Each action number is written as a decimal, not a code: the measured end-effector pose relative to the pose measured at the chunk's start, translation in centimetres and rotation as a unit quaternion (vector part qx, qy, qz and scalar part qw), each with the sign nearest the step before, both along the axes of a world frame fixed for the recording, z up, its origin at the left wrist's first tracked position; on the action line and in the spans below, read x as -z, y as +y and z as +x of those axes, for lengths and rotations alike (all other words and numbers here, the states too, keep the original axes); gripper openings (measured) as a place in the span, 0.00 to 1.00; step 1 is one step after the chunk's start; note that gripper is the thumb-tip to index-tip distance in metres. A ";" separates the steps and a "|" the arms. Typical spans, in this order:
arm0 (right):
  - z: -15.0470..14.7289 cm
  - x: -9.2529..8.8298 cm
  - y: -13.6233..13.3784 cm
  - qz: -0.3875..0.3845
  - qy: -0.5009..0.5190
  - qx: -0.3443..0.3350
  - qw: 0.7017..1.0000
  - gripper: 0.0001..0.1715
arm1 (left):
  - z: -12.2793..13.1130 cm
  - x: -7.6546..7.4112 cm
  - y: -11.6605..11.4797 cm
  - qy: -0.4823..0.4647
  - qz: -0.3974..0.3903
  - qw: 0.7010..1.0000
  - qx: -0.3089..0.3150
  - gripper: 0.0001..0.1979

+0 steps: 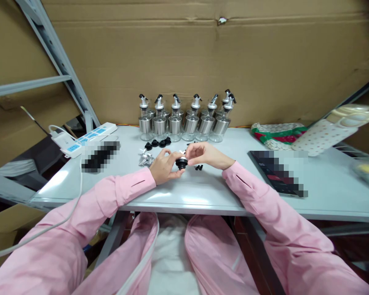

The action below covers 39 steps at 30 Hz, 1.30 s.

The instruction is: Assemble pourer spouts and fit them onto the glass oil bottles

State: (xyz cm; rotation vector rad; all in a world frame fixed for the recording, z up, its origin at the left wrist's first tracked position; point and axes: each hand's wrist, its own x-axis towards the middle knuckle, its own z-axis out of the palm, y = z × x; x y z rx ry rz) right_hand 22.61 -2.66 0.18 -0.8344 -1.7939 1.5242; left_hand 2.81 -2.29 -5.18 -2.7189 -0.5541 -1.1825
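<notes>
Nothing legible from my view. Power strip [86,138]: blue sockets, markings too small to read. Two flat items on the worktop [203,192], left [100,155] and right [278,172], are blurred out. Steel dispenser bottles [184,123]: no readable labels. Black stopper [181,163] in my fingers [174,174]: too small to tell.

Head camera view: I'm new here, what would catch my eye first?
A row of shiny steel-and-glass dispenser bottles stands at the back middle of the grey table, against a cardboard wall. In front of it two pink-sleeved hands meet: the left hand holds a black stopper, and the right hand pinches its top. A white power strip lies at the table's back left.
</notes>
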 end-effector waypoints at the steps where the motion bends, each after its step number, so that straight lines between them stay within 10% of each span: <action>1: 0.0 0.0 0.0 0.001 -0.001 0.001 1.000 0.14 | 0.0 0.0 0.0 -0.002 -0.002 1.000 0.001 0.15; 22: 0.4 0.5 0.2 0.023 0.003 0.005 1.000 0.15 | 0.3 -0.2 -0.7 -0.008 -0.074 0.997 -0.006 0.16; 39: -0.2 1.0 -0.1 0.009 0.000 -0.055 0.998 0.22 | 0.6 -0.5 -1.0 -0.130 -0.278 0.951 0.023 0.14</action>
